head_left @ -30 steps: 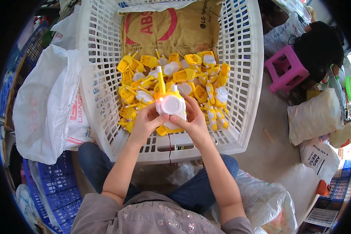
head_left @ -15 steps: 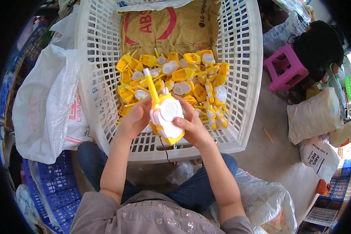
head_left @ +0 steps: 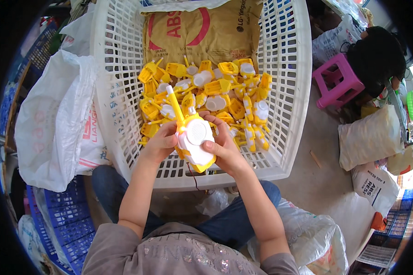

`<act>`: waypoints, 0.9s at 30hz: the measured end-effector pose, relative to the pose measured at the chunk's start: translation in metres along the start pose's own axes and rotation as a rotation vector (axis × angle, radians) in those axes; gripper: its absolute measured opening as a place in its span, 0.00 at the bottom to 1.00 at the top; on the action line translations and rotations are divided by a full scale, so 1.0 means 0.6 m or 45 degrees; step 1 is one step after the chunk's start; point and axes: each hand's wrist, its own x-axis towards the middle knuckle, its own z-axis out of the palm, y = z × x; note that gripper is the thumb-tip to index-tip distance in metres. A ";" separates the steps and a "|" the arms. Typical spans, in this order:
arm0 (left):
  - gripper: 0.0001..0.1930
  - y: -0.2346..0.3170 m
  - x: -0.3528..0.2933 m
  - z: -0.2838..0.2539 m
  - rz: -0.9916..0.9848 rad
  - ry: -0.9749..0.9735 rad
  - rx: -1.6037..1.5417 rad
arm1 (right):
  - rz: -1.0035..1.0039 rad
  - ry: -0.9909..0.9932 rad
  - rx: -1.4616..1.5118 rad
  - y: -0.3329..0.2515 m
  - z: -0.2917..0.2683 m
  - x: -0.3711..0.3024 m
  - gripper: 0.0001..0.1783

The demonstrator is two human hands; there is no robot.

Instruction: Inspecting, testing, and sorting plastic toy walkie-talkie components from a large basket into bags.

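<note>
Between my two hands I hold a yellow and white toy walkie-talkie (head_left: pixel 198 140), its white round speaker grille facing up and its antenna pointing away from me. My left hand (head_left: pixel 162 141) is closed along its left side near the antenna's base. My right hand (head_left: pixel 226 150) grips the right side, thumb pressed on the white front. A thin dark wire dangles below the toy. Just beyond my hands, a heap of yellow and white walkie-talkie pieces (head_left: pixel 215 101) lies in a large white plastic basket (head_left: pixel 293 114).
A brown sack (head_left: pixel 206 34) lines the basket's far end. White woven bags (head_left: pixel 55 119) and a blue crate (head_left: pixel 71 220) stand at left. To the right are a pink stool (head_left: pixel 338 80), a stuffed pale sack (head_left: pixel 369 137) and a clear plastic bag (head_left: pixel 307 233).
The walkie-talkie has tilted slightly, its antenna leaning a little further left. My left thumb has shifted onto its edge. My right hand keeps its hold.
</note>
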 end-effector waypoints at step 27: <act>0.22 -0.017 -0.004 0.004 0.102 0.480 -0.196 | -0.963 0.150 -1.866 0.013 0.031 -0.025 0.30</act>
